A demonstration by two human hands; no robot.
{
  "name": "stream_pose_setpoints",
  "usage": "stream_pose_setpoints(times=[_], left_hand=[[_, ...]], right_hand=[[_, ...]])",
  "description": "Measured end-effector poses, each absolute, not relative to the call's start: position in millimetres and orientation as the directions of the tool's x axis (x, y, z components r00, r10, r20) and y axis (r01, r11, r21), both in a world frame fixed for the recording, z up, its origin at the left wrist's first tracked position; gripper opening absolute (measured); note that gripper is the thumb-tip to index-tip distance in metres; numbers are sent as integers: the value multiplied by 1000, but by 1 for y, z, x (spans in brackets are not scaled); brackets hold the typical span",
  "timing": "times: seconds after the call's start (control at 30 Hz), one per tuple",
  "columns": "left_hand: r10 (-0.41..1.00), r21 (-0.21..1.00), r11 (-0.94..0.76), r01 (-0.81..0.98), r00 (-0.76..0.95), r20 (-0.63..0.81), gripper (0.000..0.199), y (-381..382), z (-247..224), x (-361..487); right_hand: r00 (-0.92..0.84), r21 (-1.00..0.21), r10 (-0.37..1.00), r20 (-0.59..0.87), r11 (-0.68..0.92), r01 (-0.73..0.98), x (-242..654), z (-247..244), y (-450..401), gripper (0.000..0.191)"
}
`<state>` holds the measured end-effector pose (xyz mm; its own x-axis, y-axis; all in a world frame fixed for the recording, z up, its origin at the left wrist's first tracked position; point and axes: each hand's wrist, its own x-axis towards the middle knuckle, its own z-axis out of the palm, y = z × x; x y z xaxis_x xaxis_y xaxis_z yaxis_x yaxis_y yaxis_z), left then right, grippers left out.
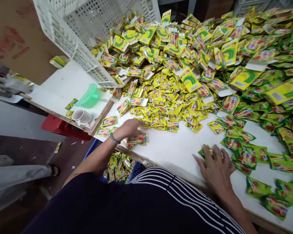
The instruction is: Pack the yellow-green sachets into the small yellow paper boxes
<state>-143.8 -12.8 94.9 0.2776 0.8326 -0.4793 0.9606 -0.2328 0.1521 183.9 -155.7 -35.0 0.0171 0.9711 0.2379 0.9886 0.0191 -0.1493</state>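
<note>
My left hand (132, 128), with a grey bracelet at its wrist, is over the table's front edge beside some green and red packets (138, 139); its fingers are blurred. On the right, my right hand (215, 165) rests with spread fingers on the white table (171, 146), and a green packet (205, 152) lies under its fingertips. More green packets (245, 157) are scattered to the right of that hand. Small yellow packets (161, 110) form a pile in the middle, with yellow boxes (190, 79) heaped behind them.
A white plastic crate (75, 45) lies tipped at the back left. Near it are a green scoop (90, 97), a white mug (81, 116) and a wooden strip (101, 117). Below the front edge, a blue crate (138, 169) holds packets. A red stool (61, 126) is at left.
</note>
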Motion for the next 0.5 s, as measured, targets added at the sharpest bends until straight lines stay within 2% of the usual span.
stream_pose_setpoints(times=[0.07, 0.13, 0.17, 0.23, 0.33, 0.43, 0.5], left_hand=[[950, 51, -35, 998, 49, -307, 64, 5, 93, -177], [967, -18, 177, 984, -178, -180, 87, 28, 85, -204], [952, -32, 246, 969, -247, -179, 95, 39, 80, -215], [934, 21, 263, 965, -249, -255, 99, 56, 70, -229], [930, 106, 206, 973, -161, -330, 89, 67, 63, -237], [944, 134, 215, 968, -170, -281, 80, 58, 69, -237], [956, 257, 235, 937, -176, -235, 79, 44, 78, -237]], right_hand=[[18, -112, 967, 253, 11, 994, 180, -36, -157, 51], [-11, -95, 956, 294, 41, 995, 174, -34, -151, 52], [-38, -88, 949, 314, 69, 994, 170, -31, -146, 52], [-135, -75, 937, 322, 168, 983, 161, -23, -132, 50], [-320, -91, 899, 300, 361, 928, 144, -11, -107, 46], [-444, -125, 839, 314, 500, 857, 123, -2, -84, 43], [-503, -143, 803, 321, 566, 812, 107, 1, -73, 41]])
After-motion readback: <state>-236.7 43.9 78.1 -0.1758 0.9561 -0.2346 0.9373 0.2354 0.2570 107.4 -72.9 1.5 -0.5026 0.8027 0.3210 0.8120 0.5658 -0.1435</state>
